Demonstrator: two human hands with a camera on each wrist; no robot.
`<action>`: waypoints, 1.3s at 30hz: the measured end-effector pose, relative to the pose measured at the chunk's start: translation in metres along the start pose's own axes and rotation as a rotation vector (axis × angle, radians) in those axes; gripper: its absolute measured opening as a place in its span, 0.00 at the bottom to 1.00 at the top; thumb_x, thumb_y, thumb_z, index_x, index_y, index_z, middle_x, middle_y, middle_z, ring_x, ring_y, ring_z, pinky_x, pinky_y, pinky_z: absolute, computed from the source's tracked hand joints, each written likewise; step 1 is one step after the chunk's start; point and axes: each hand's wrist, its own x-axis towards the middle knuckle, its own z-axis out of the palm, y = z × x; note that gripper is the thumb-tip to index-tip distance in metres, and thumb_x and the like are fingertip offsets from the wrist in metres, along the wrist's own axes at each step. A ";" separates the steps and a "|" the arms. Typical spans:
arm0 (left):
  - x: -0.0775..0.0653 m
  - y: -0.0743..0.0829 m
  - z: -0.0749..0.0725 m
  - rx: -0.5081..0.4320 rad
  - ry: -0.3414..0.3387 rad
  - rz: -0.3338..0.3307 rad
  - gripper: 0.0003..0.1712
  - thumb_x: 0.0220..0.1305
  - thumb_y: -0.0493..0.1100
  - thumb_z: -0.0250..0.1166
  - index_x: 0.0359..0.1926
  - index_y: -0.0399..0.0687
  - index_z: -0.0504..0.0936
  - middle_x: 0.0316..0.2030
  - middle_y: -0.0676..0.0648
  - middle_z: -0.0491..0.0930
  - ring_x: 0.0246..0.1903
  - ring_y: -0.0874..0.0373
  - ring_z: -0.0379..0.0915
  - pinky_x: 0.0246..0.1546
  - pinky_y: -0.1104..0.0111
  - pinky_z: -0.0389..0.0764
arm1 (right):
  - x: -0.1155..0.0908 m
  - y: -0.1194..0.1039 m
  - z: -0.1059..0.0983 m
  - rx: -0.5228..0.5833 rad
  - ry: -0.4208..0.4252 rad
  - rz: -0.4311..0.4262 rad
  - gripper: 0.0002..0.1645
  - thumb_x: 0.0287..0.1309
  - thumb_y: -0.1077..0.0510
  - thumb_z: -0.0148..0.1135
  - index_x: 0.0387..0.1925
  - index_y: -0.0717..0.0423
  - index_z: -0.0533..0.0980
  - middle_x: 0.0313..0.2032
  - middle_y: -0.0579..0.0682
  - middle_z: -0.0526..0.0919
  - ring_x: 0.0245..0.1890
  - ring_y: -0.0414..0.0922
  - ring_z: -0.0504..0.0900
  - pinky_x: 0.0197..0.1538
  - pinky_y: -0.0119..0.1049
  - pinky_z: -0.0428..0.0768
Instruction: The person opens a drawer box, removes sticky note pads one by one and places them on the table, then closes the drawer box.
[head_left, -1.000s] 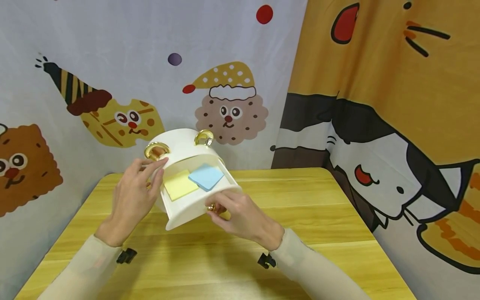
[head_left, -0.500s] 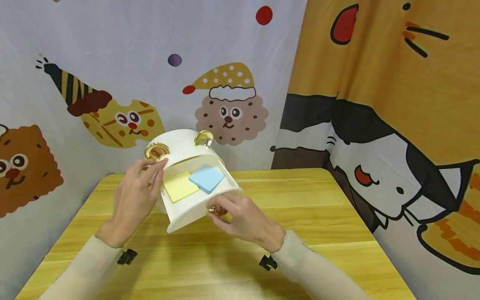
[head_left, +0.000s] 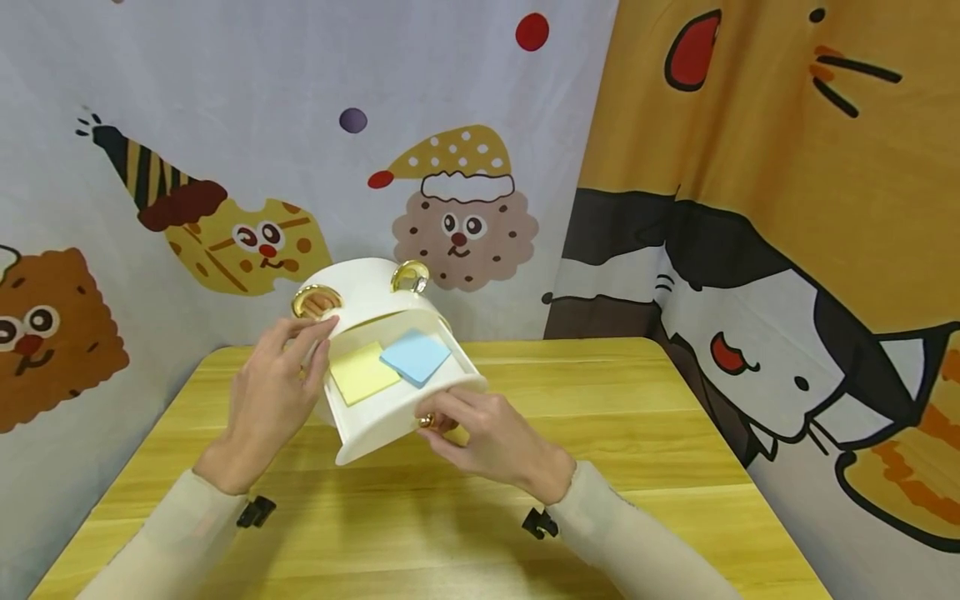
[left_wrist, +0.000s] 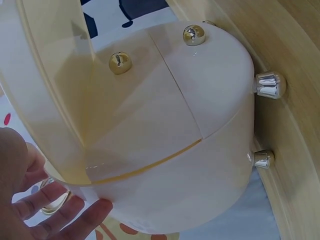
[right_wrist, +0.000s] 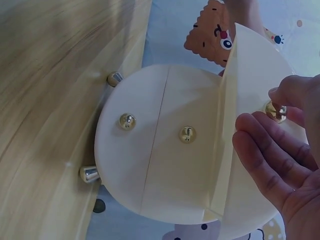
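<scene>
White and gold, the box (head_left: 358, 281) is standing on the table (head_left: 600, 408), its top drawer (head_left: 375, 437) jutting out about as far as a second ago. Thumb and finger of the right hand (head_left: 491, 437) are pinching the knob (right_wrist: 276, 112), the other fingers extending loosely. The left hand (head_left: 273, 392), fingers slightly bent, is resting against the box's side (not gripping, I'm judging). So the pull is seemingly pausing, the yellow note (head_left: 362, 374) and blue note (head_left: 415, 357) lying exposed.
</scene>
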 end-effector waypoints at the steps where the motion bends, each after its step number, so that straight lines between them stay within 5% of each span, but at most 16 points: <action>1: 0.000 0.000 0.000 0.006 -0.004 -0.003 0.21 0.75 0.40 0.67 0.65 0.53 0.86 0.54 0.41 0.84 0.38 0.47 0.79 0.19 0.59 0.75 | 0.000 0.000 0.000 0.003 -0.002 -0.004 0.12 0.64 0.62 0.75 0.47 0.56 0.81 0.41 0.46 0.89 0.35 0.34 0.87 0.42 0.15 0.81; 18: -0.003 -0.003 0.003 0.028 -0.017 -0.001 0.20 0.76 0.41 0.66 0.66 0.53 0.85 0.53 0.40 0.83 0.38 0.45 0.79 0.19 0.58 0.74 | 0.004 0.001 -0.012 0.002 -0.032 -0.029 0.14 0.65 0.59 0.75 0.49 0.56 0.81 0.37 0.45 0.89 0.33 0.33 0.87 0.39 0.12 0.79; 39: -0.002 -0.002 0.003 0.031 -0.015 0.005 0.21 0.76 0.41 0.66 0.66 0.53 0.84 0.54 0.40 0.83 0.38 0.44 0.79 0.17 0.60 0.72 | 0.037 0.022 -0.057 0.030 -0.060 -0.018 0.08 0.65 0.61 0.73 0.39 0.54 0.79 0.25 0.42 0.85 0.24 0.30 0.81 0.31 0.19 0.81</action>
